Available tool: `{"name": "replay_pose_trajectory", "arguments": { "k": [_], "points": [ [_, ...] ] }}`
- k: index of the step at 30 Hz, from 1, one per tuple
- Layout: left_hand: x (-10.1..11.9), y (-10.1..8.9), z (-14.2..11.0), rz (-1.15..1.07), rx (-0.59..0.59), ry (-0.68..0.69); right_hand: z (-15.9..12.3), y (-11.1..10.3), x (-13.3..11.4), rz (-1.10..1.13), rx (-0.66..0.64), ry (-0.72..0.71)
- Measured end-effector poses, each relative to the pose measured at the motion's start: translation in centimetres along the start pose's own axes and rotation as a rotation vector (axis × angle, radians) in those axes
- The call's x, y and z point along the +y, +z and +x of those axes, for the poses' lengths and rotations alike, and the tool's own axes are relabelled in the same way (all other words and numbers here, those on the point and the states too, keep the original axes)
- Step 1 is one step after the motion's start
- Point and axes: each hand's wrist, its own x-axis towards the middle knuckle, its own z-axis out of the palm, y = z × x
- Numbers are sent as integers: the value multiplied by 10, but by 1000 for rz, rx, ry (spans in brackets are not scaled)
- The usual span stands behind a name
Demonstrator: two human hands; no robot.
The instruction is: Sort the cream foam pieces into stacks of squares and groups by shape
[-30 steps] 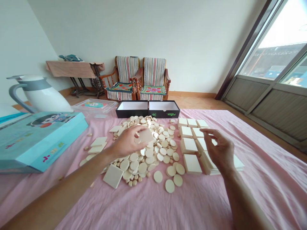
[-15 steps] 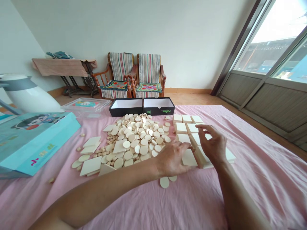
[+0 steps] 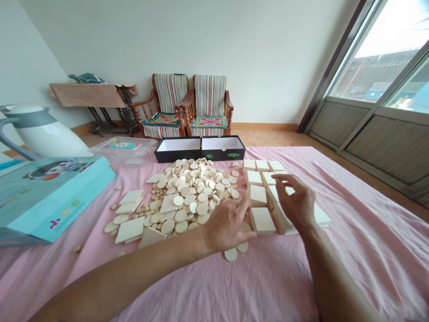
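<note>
A heap of pale wooden discs [image 3: 194, 188] lies mid-table on the pink cloth [image 3: 268, 277]. To its right stand rows of stacked square wooden tiles [image 3: 258, 194]. My left hand [image 3: 228, 223] rests at the heap's near right edge, fingers stretched out, holding nothing, just left of the nearest square stack [image 3: 263, 220]. My right hand [image 3: 296, 201] hovers over the square stacks with fingers apart and curved, holding nothing. Loose square tiles [image 3: 129, 229] lie at the heap's left side.
An open black box [image 3: 201, 150] with two white compartments sits behind the heap. A blue printed box [image 3: 50, 192], a white jug [image 3: 43, 132] and a clear plastic container [image 3: 124, 146] stand at the left. Two striped chairs [image 3: 187, 107] are against the far wall.
My left hand carried a square tile from the heap to the nearest square stack, left it there and drew back a little to the left. My right hand stayed over the stacks.
</note>
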Motion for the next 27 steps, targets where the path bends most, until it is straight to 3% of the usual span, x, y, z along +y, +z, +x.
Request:
{"name": "replay_pose_trajectory", "arguments": {
  "k": [8,22,27],
  "points": [
    [-7,14,-3,17,-58,150,-2,1,-1,-3,1,-18],
    [-10,23,1,-20,-101,116,0,-1,-3,9,1,-35],
    [-10,23,1,-34,-95,99,-1,-7,-8,28,-192,-38]
  ]
}}
